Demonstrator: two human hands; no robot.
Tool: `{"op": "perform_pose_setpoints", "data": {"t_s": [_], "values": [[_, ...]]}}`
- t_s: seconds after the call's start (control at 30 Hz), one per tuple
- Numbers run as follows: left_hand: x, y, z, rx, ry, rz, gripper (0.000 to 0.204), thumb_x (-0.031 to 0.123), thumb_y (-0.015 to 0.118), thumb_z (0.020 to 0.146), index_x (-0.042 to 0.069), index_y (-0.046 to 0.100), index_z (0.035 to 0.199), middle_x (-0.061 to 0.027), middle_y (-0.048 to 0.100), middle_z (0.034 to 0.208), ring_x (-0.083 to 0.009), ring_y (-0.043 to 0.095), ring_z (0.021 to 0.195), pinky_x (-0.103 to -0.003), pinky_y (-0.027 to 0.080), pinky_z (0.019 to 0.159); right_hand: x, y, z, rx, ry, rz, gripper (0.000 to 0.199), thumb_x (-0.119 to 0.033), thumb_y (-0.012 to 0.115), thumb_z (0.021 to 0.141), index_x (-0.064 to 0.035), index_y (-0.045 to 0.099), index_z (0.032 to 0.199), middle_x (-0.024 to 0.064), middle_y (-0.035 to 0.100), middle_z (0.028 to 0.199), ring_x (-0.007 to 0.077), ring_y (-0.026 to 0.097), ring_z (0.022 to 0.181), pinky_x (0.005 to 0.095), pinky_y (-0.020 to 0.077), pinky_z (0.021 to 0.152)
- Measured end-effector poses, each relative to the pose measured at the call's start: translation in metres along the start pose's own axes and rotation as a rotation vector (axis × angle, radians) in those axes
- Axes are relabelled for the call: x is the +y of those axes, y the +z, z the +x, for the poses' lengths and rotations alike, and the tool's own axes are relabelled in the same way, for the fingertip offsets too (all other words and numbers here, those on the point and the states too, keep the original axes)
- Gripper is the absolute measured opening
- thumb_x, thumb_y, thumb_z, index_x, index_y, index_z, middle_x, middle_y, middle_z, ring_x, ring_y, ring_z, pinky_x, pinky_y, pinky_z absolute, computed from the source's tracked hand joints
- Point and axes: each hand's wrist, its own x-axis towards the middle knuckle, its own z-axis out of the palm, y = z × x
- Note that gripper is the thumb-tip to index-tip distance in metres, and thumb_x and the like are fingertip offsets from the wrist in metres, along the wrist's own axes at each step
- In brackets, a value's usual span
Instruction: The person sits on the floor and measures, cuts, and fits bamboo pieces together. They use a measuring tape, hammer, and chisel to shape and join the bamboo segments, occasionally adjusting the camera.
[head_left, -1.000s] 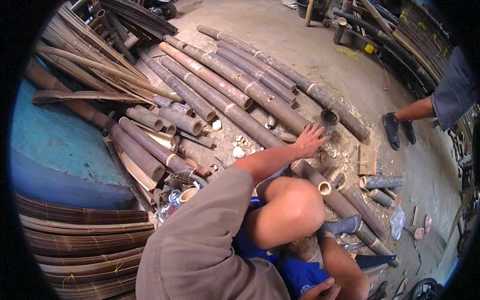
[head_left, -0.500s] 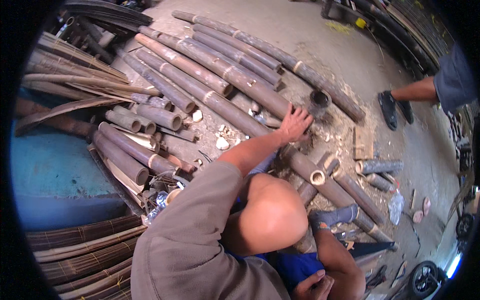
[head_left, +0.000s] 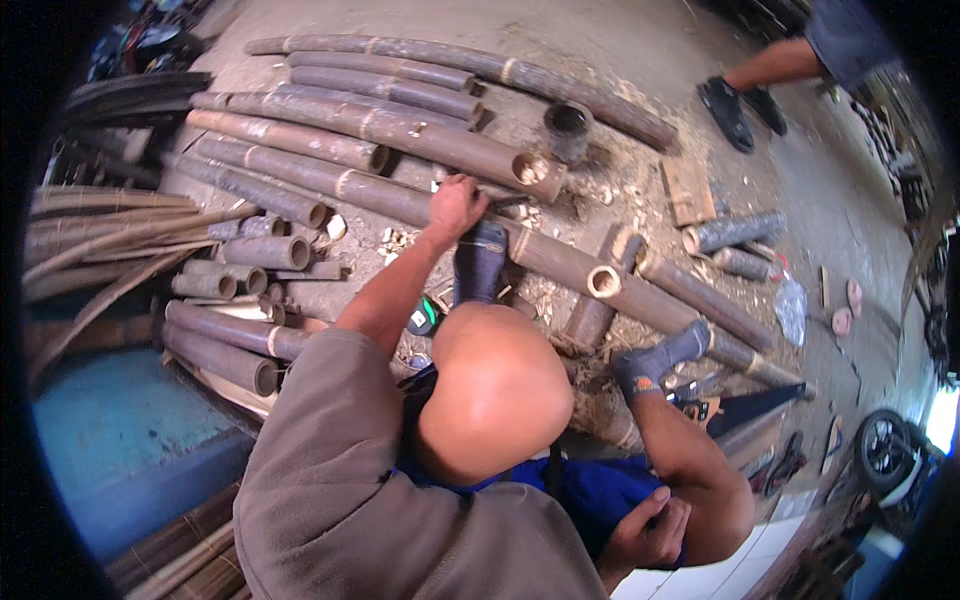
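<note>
My left hand is closed at a long brown bamboo pole, just above my left foot in a dark sock. A narrow dark piece shows beside its fingers, too unclear to name. Near the hand lies a thicker bamboo pole, its open end holding pale chips. The long pole has a round pale hole in its upper side, and my right foot rests against it farther right. My right hand lies by my right knee, fingers curled, with nothing visible in it.
Several bamboo poles lie on the chip-strewn floor. A dark bamboo cup stands upright. A handsaw is beside my right foot, and a green-and-black round item by my left. Another person's shoe is at the far right.
My left hand has moved left and closed, from lying spread on the thick pole's end to beside my left foot. The view has shifted. My right hand stays curled near my knee.
</note>
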Motion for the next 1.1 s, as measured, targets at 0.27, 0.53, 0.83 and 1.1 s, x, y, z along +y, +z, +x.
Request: {"op": "perform_pose_setpoints", "data": {"t_s": [0.27,0.53,0.83,1.1], "values": [[0.0,0.02,0.043,-0.652,-0.278,0.092,0.062,0.047,0.075,0.084,0.006,0.068,0.129,-0.0201,0.069,0.128,-0.0374,0.064,0.123,-0.046,0.051,0.104,-0.005,0.005,0.001,-0.039,0.003,0.0,0.021,-0.003,0.062,0.096,-0.0001,0.057,0.076,0.0165,0.056,0.069,0.0366,0.057,0.061,0.0432,0.0456,0.055],[0.015,0.025,0.044,-0.656,-0.219,0.12,0.068,0.047,0.08,0.072,0.0,0.072,0.12,-0.0222,0.068,0.13,-0.0372,0.065,0.121,-0.045,0.052,0.104,-0.01,0.006,0.004,-0.049,0.015,-0.033,0.019,-0.004,0.065,0.093,-0.0006,0.058,0.076,0.0156,0.059,0.07,0.0354,0.059,0.06,0.0428,0.0474,0.055],[-0.029,0.052,0.05,-0.65,-0.116,0.054,0.072,0.055,0.081,0.075,0.0,0.071,0.119,-0.0293,0.069,0.118,-0.0417,0.066,0.115,-0.049,0.052,0.1,-0.005,0.002,0.004,-0.06,0.003,0.003,0.017,-0.007,0.068,0.089,-0.0013,0.059,0.076,0.0152,0.063,0.073,0.0341,0.063,0.061,0.0417,0.0494,0.052],[0.001,0.007,0.051,-0.749,0.162,0.154,0.068,0.062,0.066,0.09,-0.001,0.073,0.115,-0.0299,0.071,0.108,-0.0449,0.068,0.106,-0.05,0.051,0.092,-0.005,0.019,0.024,-0.235,0.172,0.465,0.009,-0.006,0.067,0.093,0.0,0.065,0.086,0.0181,0.065,0.08,0.0376,0.067,0.074,0.0404,0.0528,0.066]]}}
